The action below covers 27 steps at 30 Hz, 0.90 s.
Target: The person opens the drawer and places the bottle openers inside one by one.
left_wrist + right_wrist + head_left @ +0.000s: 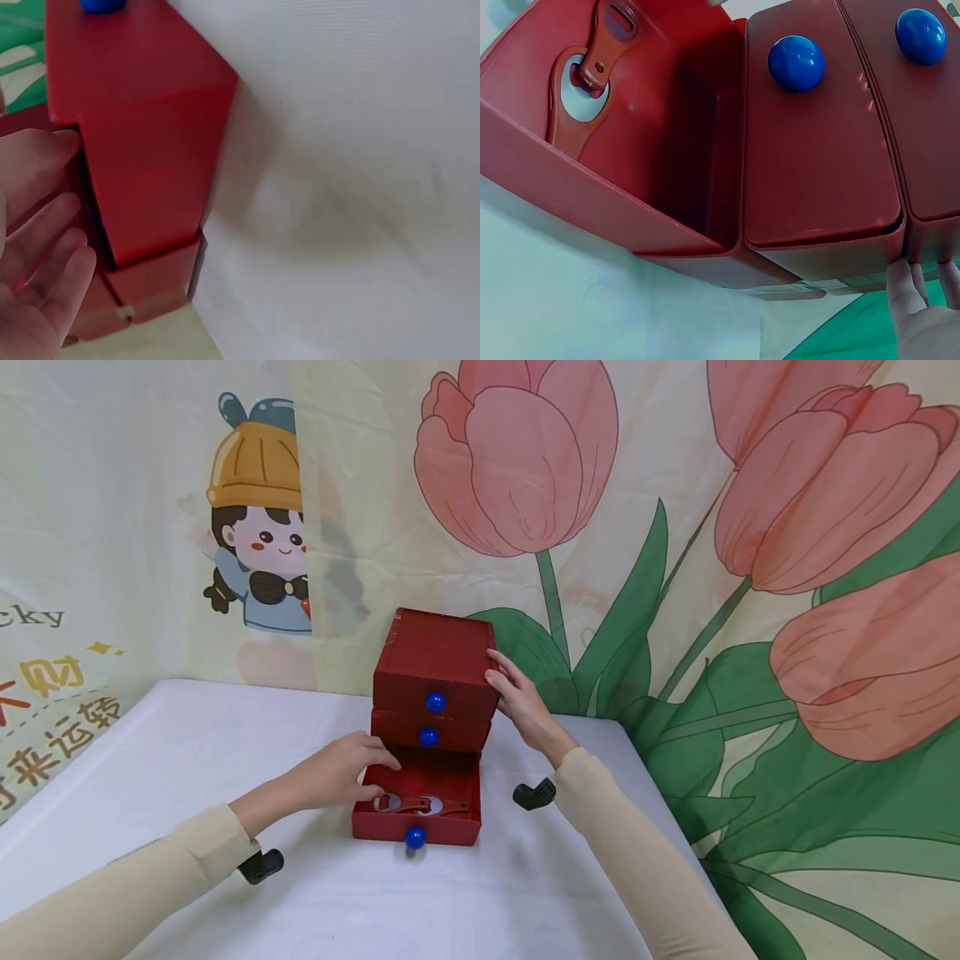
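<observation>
- Red drawer chest (pixel 435 668) stands on the white table (pixel 187 752); its bottom drawer (pixel 417 814) is already pulled out.
- Left hand (pixel 341 772) reaches into that drawer, fingers curled on the brown opener (pixel 420 804) lying inside, not yet lifted.
- Right hand (pixel 521 702), fingers straight, steadies the chest's right side.

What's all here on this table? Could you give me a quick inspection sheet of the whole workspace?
Surface: table under a white cloth.
Job's things: red drawer box with three blue knobs; bottom drawer pulled open, a brown bottle opener lying inside; upper two drawers closed.
Clutter: nothing seen.
Grippers: left hand reaches into the open drawer, fingers at the opener; whether it grips it cannot be told. Right hand rests flat against the box's right side.
Cables: nothing seen; a black wrist camera on each sleeve.
Surroundings: cloth backdrop printed with tulips and a cartoon girl.
</observation>
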Each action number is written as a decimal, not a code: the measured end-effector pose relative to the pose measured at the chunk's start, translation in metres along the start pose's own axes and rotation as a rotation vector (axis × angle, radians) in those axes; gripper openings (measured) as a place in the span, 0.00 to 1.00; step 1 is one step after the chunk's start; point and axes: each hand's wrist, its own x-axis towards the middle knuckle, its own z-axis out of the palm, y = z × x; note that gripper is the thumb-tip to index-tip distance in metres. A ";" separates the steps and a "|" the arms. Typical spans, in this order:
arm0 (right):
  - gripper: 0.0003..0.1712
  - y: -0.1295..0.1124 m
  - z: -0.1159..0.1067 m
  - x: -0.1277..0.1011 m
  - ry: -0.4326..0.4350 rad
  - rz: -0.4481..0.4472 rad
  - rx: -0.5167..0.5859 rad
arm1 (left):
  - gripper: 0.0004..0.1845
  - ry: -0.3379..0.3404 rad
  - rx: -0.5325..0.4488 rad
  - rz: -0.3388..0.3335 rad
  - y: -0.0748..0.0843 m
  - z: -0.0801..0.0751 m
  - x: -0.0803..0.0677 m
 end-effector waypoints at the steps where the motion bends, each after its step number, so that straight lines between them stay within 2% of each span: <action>1: 0.34 0.000 0.000 0.000 0.001 0.001 0.001 | 0.22 0.011 -0.012 -0.010 -0.001 -0.002 -0.002; 6: 0.34 0.000 0.001 -0.001 0.001 -0.001 0.004 | 0.24 0.052 -0.078 -0.077 -0.009 -0.011 -0.014; 11: 0.34 -0.001 0.001 -0.001 0.003 -0.001 0.009 | 0.27 0.044 -0.149 -0.139 -0.016 -0.013 -0.027; 17: 0.35 -0.002 0.002 -0.001 0.000 0.003 0.014 | 0.29 0.048 -0.258 -0.173 -0.019 -0.013 -0.040; 27: 0.34 -0.001 0.001 0.000 0.004 0.009 0.019 | 0.35 -0.030 -0.414 -0.352 -0.017 -0.008 -0.058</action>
